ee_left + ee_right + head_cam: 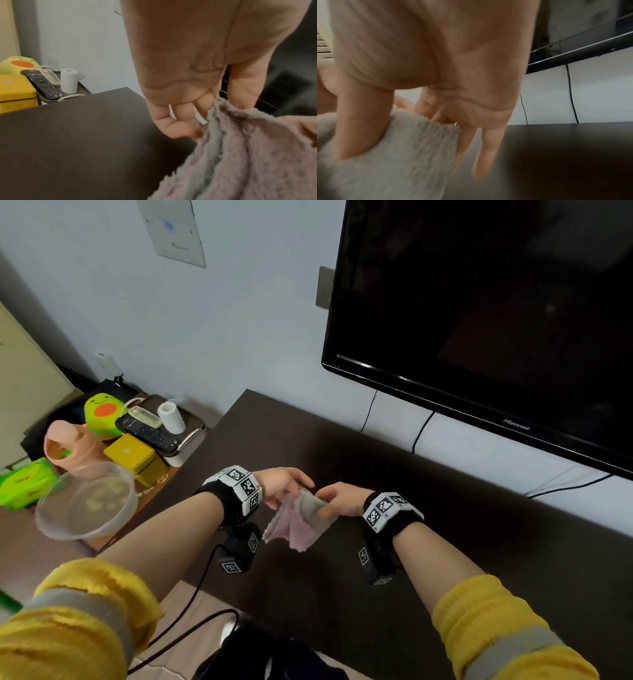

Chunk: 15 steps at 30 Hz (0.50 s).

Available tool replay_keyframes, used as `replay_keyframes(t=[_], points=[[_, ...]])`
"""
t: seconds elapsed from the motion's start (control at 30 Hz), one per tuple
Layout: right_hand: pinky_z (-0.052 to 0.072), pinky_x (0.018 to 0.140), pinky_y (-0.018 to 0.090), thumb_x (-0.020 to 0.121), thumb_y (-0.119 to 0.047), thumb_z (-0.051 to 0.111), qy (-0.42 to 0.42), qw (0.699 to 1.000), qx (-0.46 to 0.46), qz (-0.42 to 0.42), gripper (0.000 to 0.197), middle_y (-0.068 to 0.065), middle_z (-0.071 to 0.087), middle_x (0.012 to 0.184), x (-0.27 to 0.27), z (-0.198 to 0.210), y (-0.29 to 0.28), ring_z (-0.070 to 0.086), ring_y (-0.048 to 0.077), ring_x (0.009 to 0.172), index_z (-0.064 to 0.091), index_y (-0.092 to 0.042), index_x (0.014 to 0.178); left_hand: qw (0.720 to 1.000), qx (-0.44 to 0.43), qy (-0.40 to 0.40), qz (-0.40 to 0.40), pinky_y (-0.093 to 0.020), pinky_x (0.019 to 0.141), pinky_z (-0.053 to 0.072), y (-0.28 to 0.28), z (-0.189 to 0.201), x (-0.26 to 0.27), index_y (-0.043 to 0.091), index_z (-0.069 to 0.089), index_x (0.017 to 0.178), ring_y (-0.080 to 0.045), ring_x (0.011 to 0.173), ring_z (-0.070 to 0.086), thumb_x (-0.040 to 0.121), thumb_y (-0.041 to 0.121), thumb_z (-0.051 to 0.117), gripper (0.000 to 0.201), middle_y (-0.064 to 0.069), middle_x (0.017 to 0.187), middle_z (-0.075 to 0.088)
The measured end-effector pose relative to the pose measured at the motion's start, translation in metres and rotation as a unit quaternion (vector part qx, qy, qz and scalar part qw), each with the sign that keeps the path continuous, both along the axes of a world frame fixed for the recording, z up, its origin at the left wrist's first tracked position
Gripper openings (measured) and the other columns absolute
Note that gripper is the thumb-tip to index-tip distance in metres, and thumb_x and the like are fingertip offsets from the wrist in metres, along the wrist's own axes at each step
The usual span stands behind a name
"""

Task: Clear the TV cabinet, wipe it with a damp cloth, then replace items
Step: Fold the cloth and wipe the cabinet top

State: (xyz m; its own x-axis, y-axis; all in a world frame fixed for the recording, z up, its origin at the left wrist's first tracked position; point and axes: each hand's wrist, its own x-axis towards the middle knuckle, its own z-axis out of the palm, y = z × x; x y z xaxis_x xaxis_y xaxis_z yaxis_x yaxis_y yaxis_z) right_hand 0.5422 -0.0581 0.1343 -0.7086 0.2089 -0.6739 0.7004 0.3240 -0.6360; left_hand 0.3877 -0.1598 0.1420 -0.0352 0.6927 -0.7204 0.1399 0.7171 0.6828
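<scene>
Off the left end of the dark brown wooden TV cabinet (428,508), a clear round plastic bowl (85,508) holds pale bits I cannot make out. Near it stand a yellow square tin (132,455), a black remote control (147,431) and a white paper roll (172,416) on a small side table (191,436). Over the cabinet's front part the left hand (284,486) pinches the upper edge of a fluffy pink-and-grey cloth (298,523) between thumb and curled fingers (180,128). The cloth hangs between both hands, just above the bare top. The right hand (340,499) grips its other side, thumb (359,132) pressed on the grey face. A black flat-screen television (496,320) hangs on the wall behind, cables (421,429) trailing below it.
</scene>
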Motion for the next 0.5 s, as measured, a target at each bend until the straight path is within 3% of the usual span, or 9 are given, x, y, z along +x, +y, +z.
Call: replay_keyframes(t=[0.1,0.17,0.27,0.33,0.4,0.5], points=[[0.051,0.083,0.036,0.081,-0.026,0.071,-0.045,0.997,-0.058,-0.011,0.015,0.001,0.062,0.091,-0.01,-0.011,-0.009,0.06,0.019,0.09,0.062,-0.02,0.092,0.997,-0.06,0.052,-0.025,-0.023,0.053,0.04,-0.009,-0.007,-0.005,0.019,0.052,0.123,-0.018,0.068,0.057,0.087,-0.004,0.038,0.045,-0.004,0.09,0.059],[0.052,0.092,0.041,0.085,-0.027,0.068,-0.07,0.996,-0.052,-0.009,0.019,0.002,0.062,0.102,-0.019,-0.019,-0.015,0.06,0.023,0.102,0.061,-0.021,0.102,0.991,-0.095,0.08,-0.041,-0.029,0.06,0.046,-0.016,-0.016,-0.009,0.016,0.05,0.128,-0.024,0.084,0.059,0.088,-0.004,0.037,0.047,-0.009,0.102,0.058],[0.05,0.093,0.039,0.085,-0.032,0.065,-0.102,0.994,0.033,0.017,0.041,0.002,0.059,0.12,-0.037,-0.039,-0.027,0.056,0.022,0.113,0.056,-0.02,0.123,0.979,-0.115,0.161,-0.048,-0.04,0.087,0.052,-0.026,-0.027,-0.019,0.012,0.044,0.137,-0.032,0.106,0.058,0.09,0.002,0.039,0.048,-0.015,0.119,0.056],[0.048,0.093,0.036,0.085,-0.032,0.063,-0.12,0.984,0.13,-0.01,0.056,0.003,0.053,0.132,-0.048,-0.056,-0.034,0.054,0.023,0.117,0.044,-0.022,0.136,0.957,-0.101,0.262,-0.069,-0.034,0.1,0.043,-0.032,-0.033,-0.037,0.016,0.038,0.141,-0.031,0.123,0.051,0.092,0.009,0.04,0.05,-0.013,0.137,0.05],[0.047,0.095,0.04,0.086,-0.028,0.058,-0.13,0.971,0.192,-0.052,0.061,0.005,0.047,0.138,-0.058,-0.064,-0.039,0.053,0.027,0.118,0.033,-0.024,0.142,0.952,-0.096,0.28,-0.08,-0.031,0.102,0.04,-0.037,-0.037,-0.061,0.018,0.038,0.141,-0.029,0.127,0.048,0.092,0.012,0.041,0.05,-0.012,0.141,0.047],[0.047,0.095,0.038,0.09,-0.019,0.052,-0.145,0.968,0.189,-0.074,0.055,0.007,0.043,0.141,-0.079,-0.069,-0.044,0.053,0.027,0.119,0.034,-0.021,0.142,0.947,-0.091,0.289,-0.102,-0.029,0.103,0.039,-0.045,-0.04,-0.105,0.017,0.044,0.137,-0.026,0.125,0.049,0.092,0.014,0.043,0.045,-0.01,0.138,0.05]])
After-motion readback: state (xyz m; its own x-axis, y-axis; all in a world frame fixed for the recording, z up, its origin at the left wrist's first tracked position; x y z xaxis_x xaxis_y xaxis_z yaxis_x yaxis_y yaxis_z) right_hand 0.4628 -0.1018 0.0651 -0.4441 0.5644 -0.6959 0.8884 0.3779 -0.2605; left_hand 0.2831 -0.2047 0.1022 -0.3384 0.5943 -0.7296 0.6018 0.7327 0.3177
